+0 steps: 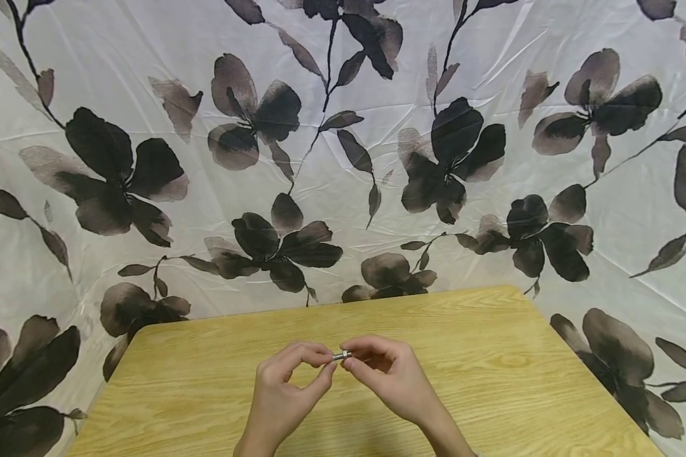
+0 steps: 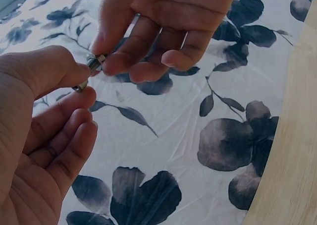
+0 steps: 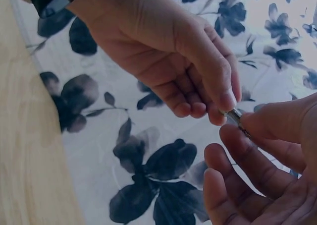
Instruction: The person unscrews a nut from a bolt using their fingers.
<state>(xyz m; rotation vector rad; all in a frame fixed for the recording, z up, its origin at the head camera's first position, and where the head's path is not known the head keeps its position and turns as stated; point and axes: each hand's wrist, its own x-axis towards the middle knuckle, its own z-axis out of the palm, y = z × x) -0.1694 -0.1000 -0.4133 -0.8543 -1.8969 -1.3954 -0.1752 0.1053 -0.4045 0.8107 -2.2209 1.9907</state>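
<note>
Between the hands, a small silver metal bolt (image 1: 337, 357) lies roughly level above the table, with a nut (image 1: 345, 353) around its right-hand end. My left hand (image 1: 288, 387) pinches the bolt's other end between thumb and index finger. Thumb and index fingertip of my right hand (image 1: 397, 381) pinch at the nut. In the left wrist view the threads of the bolt (image 2: 93, 64) show between both sets of fingertips. From the right wrist, part of the bolt (image 3: 234, 115) is visible, partly hidden by fingers. The other fingers of both hands are loosely bent.
Below the hands spreads a wood-grain table (image 1: 491, 355) with rounded far corners. A white cloth (image 1: 343, 190) with dark flower prints hangs behind it and along its sides. A black band (image 3: 57, 2) is around the left wrist.
</note>
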